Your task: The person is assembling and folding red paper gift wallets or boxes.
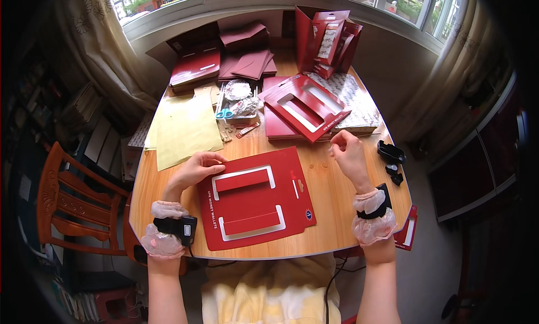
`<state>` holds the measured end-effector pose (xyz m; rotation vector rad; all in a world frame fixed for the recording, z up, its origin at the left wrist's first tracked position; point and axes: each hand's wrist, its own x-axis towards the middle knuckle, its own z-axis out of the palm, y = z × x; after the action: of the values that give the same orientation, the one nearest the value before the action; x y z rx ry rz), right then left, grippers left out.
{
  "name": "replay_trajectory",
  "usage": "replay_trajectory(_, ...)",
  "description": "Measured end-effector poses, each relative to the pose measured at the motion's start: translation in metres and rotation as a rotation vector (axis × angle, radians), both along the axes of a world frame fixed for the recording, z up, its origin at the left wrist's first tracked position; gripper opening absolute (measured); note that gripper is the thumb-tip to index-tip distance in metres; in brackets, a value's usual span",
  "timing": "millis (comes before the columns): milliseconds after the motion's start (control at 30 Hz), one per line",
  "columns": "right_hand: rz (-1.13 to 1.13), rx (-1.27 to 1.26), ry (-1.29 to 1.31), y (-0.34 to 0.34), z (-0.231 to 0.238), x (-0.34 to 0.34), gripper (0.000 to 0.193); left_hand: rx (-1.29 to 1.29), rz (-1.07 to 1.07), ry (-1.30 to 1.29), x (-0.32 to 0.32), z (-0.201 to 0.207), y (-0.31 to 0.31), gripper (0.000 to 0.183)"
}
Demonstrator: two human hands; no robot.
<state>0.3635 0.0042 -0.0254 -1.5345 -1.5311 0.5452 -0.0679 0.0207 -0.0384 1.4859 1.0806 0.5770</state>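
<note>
A flat red cardboard package (247, 197) lies on the table before me, slightly turned. Two cut-out windows with white edges show red pieces inside, and a hang hole sits near its right side. At its upper left edge, my left hand (199, 169) has thumb and fingers closed on the cardboard. My right hand (351, 158) is raised to the right of the package, apart from it. Its fingers are curled together in a pinch; anything between them is too small to make out. Just beyond that hand lies another red window package (306, 108).
Yellow paper sheets (188, 130) lie at left, beside a tray (238, 121) with teal-handled scissors (224, 114). Red card stacks (193, 68) stand at the far left; a red box (309, 40) holds packages at the back. Black items (391, 153) sit near the right edge.
</note>
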Motion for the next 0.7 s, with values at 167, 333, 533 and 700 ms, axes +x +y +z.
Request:
replay_trajectory(167, -0.124, 0.172, -0.171, 0.008, -0.005, 0.012, 0.009, -0.01, -0.002, -0.033, 0.004, 0.002, 0.001, 0.023)
replay_trajectory(333, -0.128, 0.184, -0.239, -0.004, 0.012, -0.006, 0.013, 0.005, 0.03, -0.039, 0.007, 0.009, 0.0, 0.024)
replay_trajectory(533, 0.437, -0.335, 0.402, -0.004, 0.0, -0.016, 0.025, -0.009, 0.108, -0.242, 0.003, 0.006, 0.003, 0.024)
replay_trajectory(700, 0.612, -0.411, 0.359, -0.009, -0.003, -0.013, 0.026, 0.01, 0.147, -0.308, 0.008, 0.003, 0.005, 0.023)
